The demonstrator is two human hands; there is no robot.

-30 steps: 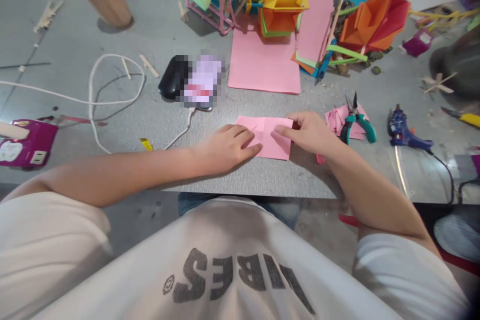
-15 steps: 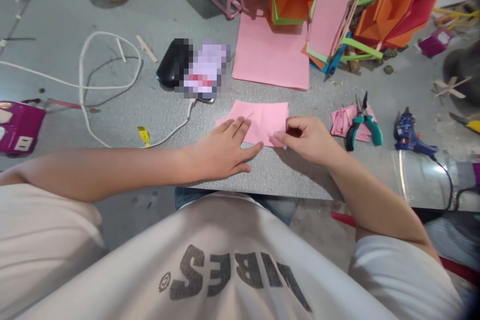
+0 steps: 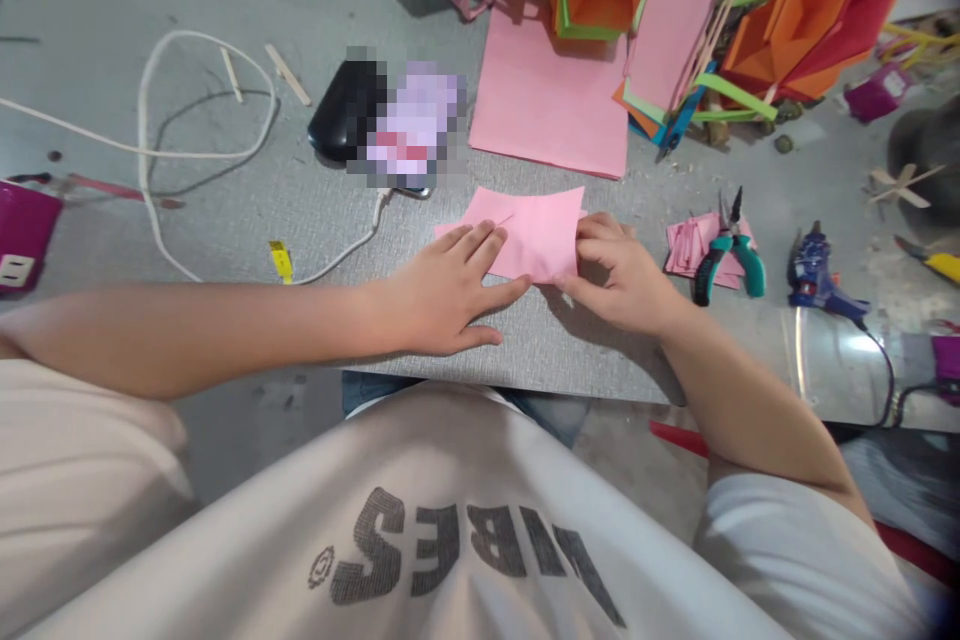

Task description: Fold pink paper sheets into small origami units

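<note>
A small sheet of pink paper (image 3: 541,225) lies near the table's front edge, its right side curling up from the surface. Another pink layer peeks out beneath it at the left and right. My left hand (image 3: 461,295) rests spread and flat on the sheet's left part. At the right side, my right hand (image 3: 619,275) pinches the sheet's lower right corner between thumb and fingers; the fingertips are partly hidden behind the paper.
Right of my hands, green-handled pliers (image 3: 729,255) lie on cut pink paper strips (image 3: 690,245), with a blue glue gun (image 3: 817,270) beyond. Behind are larger pink sheets (image 3: 551,100) and folded coloured paper (image 3: 795,40). A phone (image 3: 420,120), black case (image 3: 345,115) and white cable (image 3: 270,120) lie left.
The right side of the pink sheet has lifted and bends more, with my right hand's fingers now further behind it. My left hand stays on the paper. The view has shifted slightly.
</note>
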